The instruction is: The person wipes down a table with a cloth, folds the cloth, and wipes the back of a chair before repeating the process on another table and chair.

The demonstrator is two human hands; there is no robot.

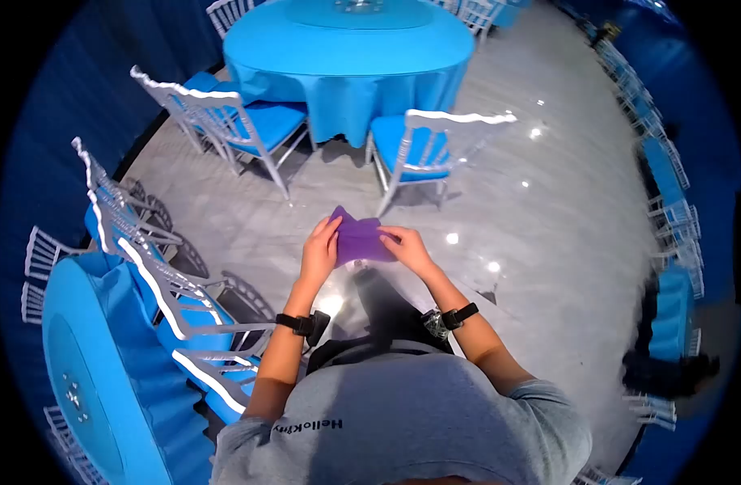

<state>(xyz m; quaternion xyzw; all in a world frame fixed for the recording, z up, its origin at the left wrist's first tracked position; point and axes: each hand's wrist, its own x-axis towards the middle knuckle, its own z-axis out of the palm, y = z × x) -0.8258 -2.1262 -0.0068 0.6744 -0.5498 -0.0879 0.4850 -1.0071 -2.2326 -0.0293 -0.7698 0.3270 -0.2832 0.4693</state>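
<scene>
A piece of purple cloth [361,240], thin and pointed along its top edge, is stretched between my two hands in front of my body. My left hand [322,246] grips its left side, fingers closed along the edge. On the other side, my right hand [407,246] pinches the cloth between thumb and fingers. The cloth hangs in the air above the floor. Whether it is folded in layers cannot be made out clearly.
Ahead stands a round table [346,56] with a blue cloth and white chairs [423,153] around it. Another blue table [71,356] with chairs [164,283] is close on my left. Shiny grey floor [548,267] stretches to the right, towards more chairs and tables along a blue curtain.
</scene>
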